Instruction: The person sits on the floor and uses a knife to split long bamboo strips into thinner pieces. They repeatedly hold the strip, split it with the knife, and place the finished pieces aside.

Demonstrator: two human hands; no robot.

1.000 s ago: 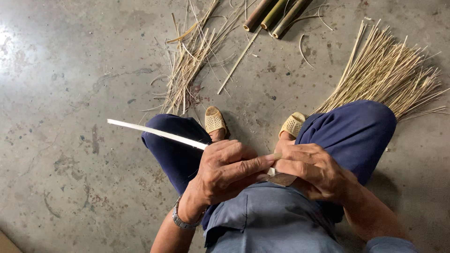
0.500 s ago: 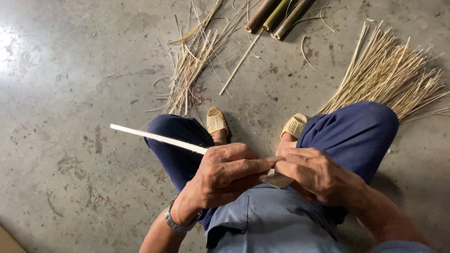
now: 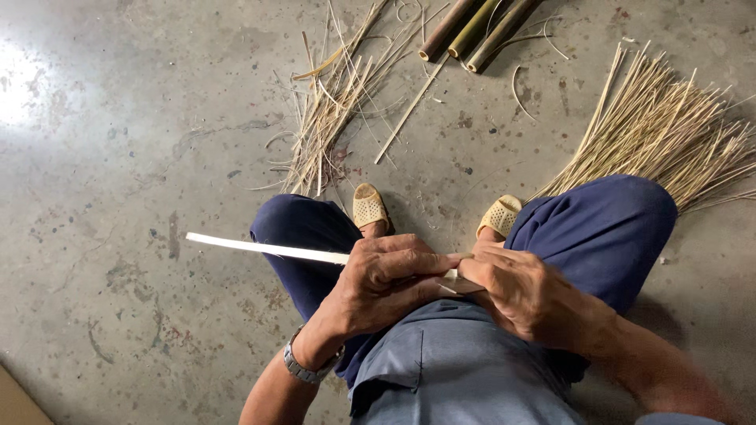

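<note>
Since the earlier frames, little has shifted: the pale bamboo strip (image 3: 264, 249) sticks out to the person's left at much the same slant, perhaps a touch lower, and both hands (image 3: 461, 283) stay pressed together over the lap.

The left hand (image 3: 386, 287) is wrapped around the strip, thumb laid along the top, so the long free end is steadied. The right hand (image 3: 528, 295) is closed on a small blade (image 3: 461, 285), of which only a grey wedge shows between the two hands. How its edge meets the strip is hidden by the fingers. Holding both close to the body, above the knees in blue trousers (image 3: 606, 228), looks like a way to brace the cut. A metal wristwatch (image 3: 303, 368) sits on the left wrist.

On the concrete floor (image 3: 118, 157), a fanned heap of thin split slivers (image 3: 669, 134) lies by the right knee, within easy reach. A looser bundle of strips and shavings (image 3: 331, 118) lies ahead of the left foot, and three round bamboo culms (image 3: 472, 31) rest at the top edge. The tan woven slippers (image 3: 368, 206) are planted between these piles.
</note>
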